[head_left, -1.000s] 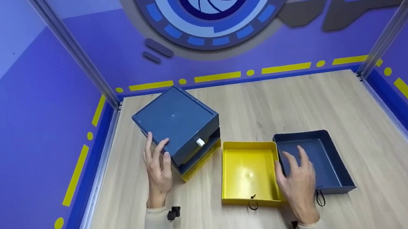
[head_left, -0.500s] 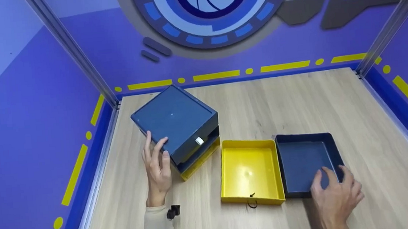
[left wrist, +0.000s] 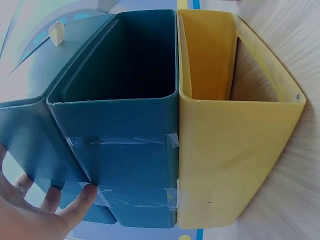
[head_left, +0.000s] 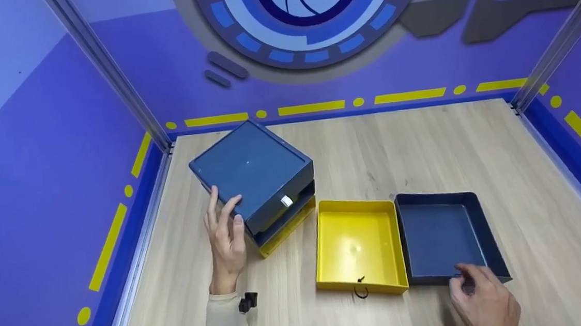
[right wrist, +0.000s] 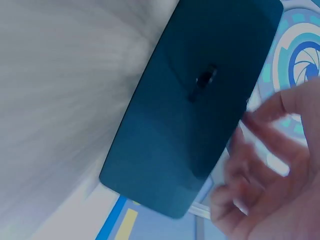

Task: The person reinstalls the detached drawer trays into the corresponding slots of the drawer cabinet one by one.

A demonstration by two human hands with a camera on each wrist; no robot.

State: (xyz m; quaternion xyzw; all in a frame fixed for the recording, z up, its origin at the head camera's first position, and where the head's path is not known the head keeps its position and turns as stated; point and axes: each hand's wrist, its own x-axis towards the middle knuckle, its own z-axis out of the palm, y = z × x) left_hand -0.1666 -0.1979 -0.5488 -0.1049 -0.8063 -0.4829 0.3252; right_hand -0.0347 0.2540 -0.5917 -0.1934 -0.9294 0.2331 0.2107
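A stack of desktop drawer units stands at the left: a dark blue unit (head_left: 249, 166) with a white pull tab (head_left: 286, 201) on top, an open-fronted blue casing (left wrist: 125, 160) below it, and a yellow casing (left wrist: 220, 160) at the bottom. My left hand (head_left: 226, 240) rests its spread fingers against the stack's left side. The dark blue drawer (head_left: 441, 234) lies beside the yellow drawer (head_left: 359, 245), both without contents. My right hand (head_left: 485, 295) is at the dark drawer's front rim, thumb and forefinger bent close together; whether they pinch the rim is unclear.
Black loops serve as pulls, one on the front of the yellow drawer, another black loop (right wrist: 205, 77) on the dark drawer. Blue-purple walls (head_left: 14, 216) with yellow markings enclose the wooden tabletop (head_left: 372, 146) at the back and sides.
My right hand has gone from between the drawers to the dark drawer's front right corner, then slightly left along its front. The dark drawer has turned and shifted slightly. My left hand stays put.
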